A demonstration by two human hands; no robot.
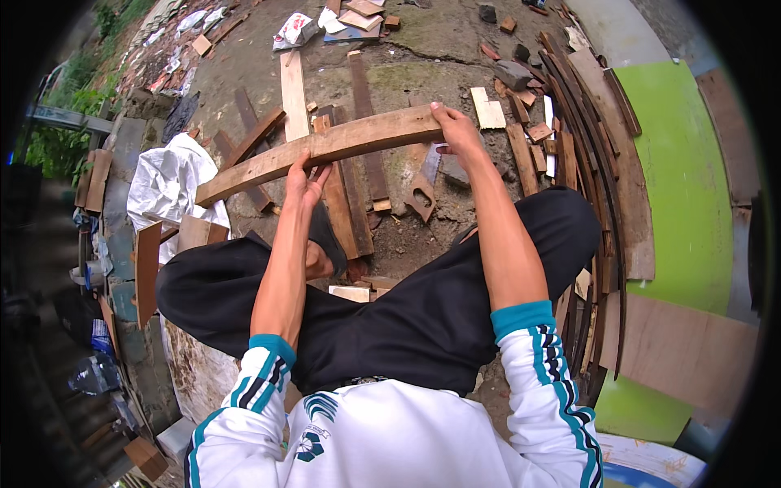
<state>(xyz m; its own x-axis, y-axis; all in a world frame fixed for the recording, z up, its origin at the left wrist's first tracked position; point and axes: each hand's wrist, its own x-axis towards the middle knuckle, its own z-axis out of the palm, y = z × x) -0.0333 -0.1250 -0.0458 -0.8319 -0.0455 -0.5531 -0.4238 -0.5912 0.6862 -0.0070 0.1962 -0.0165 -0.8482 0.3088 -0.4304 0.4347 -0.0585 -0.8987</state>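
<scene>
A long brown wooden beam (358, 138) is held up in front of me, running from lower left to upper right. My right hand (457, 134) grips it at its right end, the thumb on top. Left of the beam's middle, my left hand (305, 183) has its thumb against the near face, the other fingers partly hidden underneath. Below the beam's right part lies a handsaw (423, 199) with a wooden handle, part of its blade showing. More planks lie under the beam, among them a pale board (294, 93) and a dark one (370, 138).
A white sack (181, 175) lies at the left. Long dark strips of wood (582, 122) and a green panel (679, 179) line the right side. Rubble such as a grey stone (512, 75) and small wood offcuts (488, 110) lie far right. A plastic bag (294, 31) sits at the back.
</scene>
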